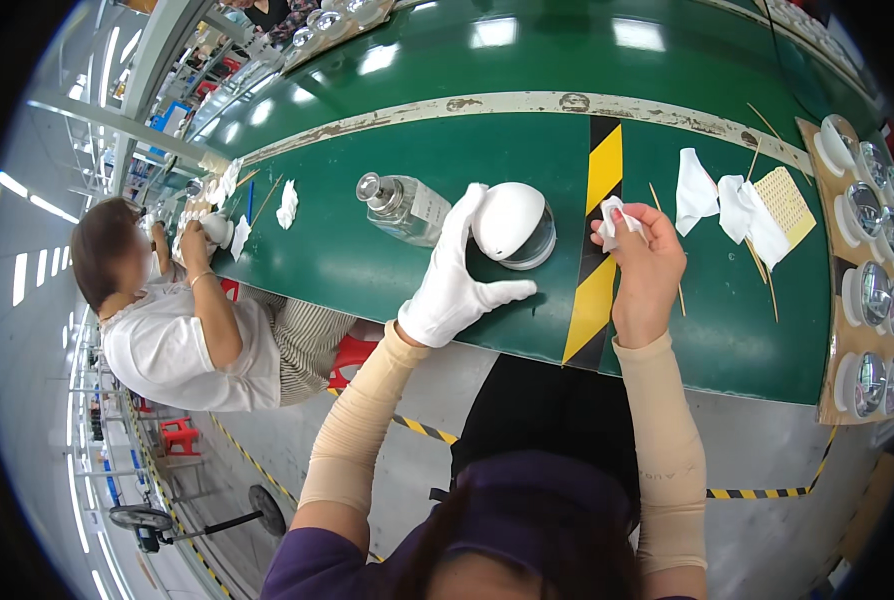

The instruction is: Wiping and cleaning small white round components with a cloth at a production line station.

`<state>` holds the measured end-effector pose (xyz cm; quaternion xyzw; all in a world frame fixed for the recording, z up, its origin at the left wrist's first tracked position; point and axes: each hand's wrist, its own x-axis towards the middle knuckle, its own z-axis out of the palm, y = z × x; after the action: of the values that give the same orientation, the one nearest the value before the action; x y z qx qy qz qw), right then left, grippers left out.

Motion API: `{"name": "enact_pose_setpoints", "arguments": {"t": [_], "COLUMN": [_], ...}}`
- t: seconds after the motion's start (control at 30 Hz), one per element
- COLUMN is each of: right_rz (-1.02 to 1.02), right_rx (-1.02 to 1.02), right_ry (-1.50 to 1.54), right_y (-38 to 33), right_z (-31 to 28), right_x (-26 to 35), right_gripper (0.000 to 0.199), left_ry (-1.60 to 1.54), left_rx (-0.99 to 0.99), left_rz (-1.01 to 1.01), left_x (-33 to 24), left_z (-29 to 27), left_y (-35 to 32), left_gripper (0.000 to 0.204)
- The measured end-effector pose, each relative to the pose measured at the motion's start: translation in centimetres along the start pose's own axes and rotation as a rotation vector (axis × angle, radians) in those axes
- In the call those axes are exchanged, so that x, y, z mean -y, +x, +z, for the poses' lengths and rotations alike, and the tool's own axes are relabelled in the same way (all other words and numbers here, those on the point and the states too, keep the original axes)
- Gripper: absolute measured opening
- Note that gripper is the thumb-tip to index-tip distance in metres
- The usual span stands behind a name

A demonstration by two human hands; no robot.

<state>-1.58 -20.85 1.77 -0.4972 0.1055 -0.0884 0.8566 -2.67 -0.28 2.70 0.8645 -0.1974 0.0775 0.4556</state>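
Green tabletop [417, 140] spans the frame; at upper centre sits a white-and-clear globe [510, 220]. It looks stiff, probably light, slippery and easily scratched, best cupped by its sides. Its smooth white shell, dark-spotted, meets a transparent part. The gloved left hand [454, 275] spreads around its left side; the bare right hand [652, 258] pinches a white cloth [619, 222], centre right.

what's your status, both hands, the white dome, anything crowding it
Left hand gloved, open beside white dome, thumb spread. Right hand bare, pinching white wipe. Clear bottle close by, on dome's left.
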Motion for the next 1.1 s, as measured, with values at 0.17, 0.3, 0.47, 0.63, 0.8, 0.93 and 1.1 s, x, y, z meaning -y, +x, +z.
{"name": "enact_pose_setpoints", "arguments": {"t": [0.17,0.3,0.47,0.63,0.8,0.93,1.1], "right_rz": [-0.207,-0.523,-0.392,-0.243,-0.237,-0.131,-0.032], "right_rx": [0.206,0.457,0.413,0.327,0.335,0.342,0.222], "right_ry": [-0.229,-0.532,-0.432,-0.451,-0.54,-0.474,-0.277], "right_y": [-1.5,-2.5,-0.5,-2.8,-6.0,-6.5,-5.9], "right_z": [1.1,3.6,3.9,2.5,0.6,-1.5,-3.1], "right_x": [-0.5,-1.6,-2.2,-2.3,-2.1,-1.0,0.1], "right_gripper": [0.028,0.034,0.039,0.034,0.018,0.015,0.02], "left_ry": [-0.085,-0.221,-0.054,-0.124,-0.093,0.091,0.162], "left_rx": [0.003,0.069,0.026,0.071,0.054,0.041,0.003], "left_rz": [-0.19,-0.18,0.052,0.112,0.182,0.248,0.121], "left_x": [-0.8,1.0,2.0,2.8,3.1,3.7,-1.1], "left_z": [0.4,-0.1,0.6,0.3,0.0,-0.6,-0.2], "left_y": [2.9,2.6,2.7,2.6,1.8,0.5,0.3], "left_gripper": [0.104,0.094,0.086,0.097,0.094,0.088,0.101]}}
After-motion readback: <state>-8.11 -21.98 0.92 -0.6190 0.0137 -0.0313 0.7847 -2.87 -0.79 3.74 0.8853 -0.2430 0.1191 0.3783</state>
